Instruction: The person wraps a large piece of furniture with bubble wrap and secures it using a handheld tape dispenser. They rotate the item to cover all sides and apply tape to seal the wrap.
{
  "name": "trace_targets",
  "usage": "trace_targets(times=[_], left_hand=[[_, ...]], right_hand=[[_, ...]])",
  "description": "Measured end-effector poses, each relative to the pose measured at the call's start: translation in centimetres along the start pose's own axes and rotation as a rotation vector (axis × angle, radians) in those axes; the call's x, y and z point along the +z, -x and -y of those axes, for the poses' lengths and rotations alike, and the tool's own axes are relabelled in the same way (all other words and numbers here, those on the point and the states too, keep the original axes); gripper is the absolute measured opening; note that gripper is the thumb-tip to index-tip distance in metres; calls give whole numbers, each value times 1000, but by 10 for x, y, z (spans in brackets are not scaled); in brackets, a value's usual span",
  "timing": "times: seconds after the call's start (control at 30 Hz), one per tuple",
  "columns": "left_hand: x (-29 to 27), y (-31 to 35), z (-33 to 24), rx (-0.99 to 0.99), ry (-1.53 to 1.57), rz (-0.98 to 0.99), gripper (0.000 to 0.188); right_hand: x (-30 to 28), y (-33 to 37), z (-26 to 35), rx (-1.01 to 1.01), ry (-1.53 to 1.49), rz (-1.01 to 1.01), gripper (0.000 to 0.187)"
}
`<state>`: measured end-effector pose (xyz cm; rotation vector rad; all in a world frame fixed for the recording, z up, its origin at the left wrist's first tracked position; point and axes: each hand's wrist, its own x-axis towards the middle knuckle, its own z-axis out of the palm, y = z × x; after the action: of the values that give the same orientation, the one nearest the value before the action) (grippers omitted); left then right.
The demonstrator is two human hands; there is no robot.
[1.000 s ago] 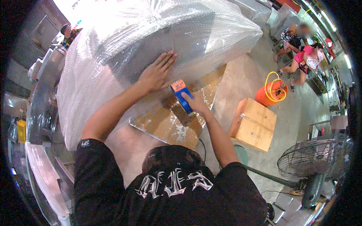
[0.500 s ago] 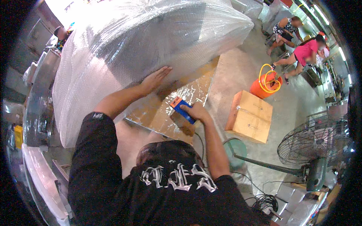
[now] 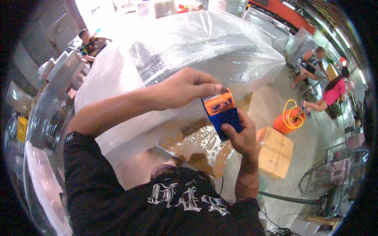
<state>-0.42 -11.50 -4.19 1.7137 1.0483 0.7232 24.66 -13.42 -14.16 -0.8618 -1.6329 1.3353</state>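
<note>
While the right hand (image 3: 245, 135) carries the dispenser (image 3: 223, 118), the left hand (image 3: 193, 87) reaches across to its far end.

Item: one dispenser, blue body, orange end (image 3: 218, 103) with a dark, seemingly toothed edge. Location: up in the air before the person, between the two hands, seen against the near edge of the bundle (image 3: 240, 59) and the board (image 3: 197, 147).

Bearing: below and slightly right of the left fingertips; directly left of the right palm. Nearer hand: the right, in contact. The left fingertips lie at the upper edge of the orange end; whether they touch it is unclear.

Long axis: steep slant, upper left to lower right. Direction: orange end away from the person and a little left, toward the bundle; blue end back toward the person, inside the right grip.

Right hand: wrapped round the blue body from the right, thumb across the face. Left hand: fingers bent and drawn together, knuckles up; whether they pinch any tape cannot be told.

Surroundings: bundle, large, in clear bubble wrap, beyond both hands; board, brown with pale patches, below; carton (image 3: 275, 153), right of the right hand; cylinder (image 3: 288, 122), orange, just beyond the carton.
</note>
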Motion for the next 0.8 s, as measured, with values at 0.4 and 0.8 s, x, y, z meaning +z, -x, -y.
trace_targets(times=[0.4, 0.8], left_hand=[[-300, -77, 43, 224, -867, -756, 25], [-330, -93, 136, 362, -1109, -537, 63]], right_hand=[[59, -107, 123, 448, 372, -25, 51], [93, -178, 169, 841, 646, -32, 61]])
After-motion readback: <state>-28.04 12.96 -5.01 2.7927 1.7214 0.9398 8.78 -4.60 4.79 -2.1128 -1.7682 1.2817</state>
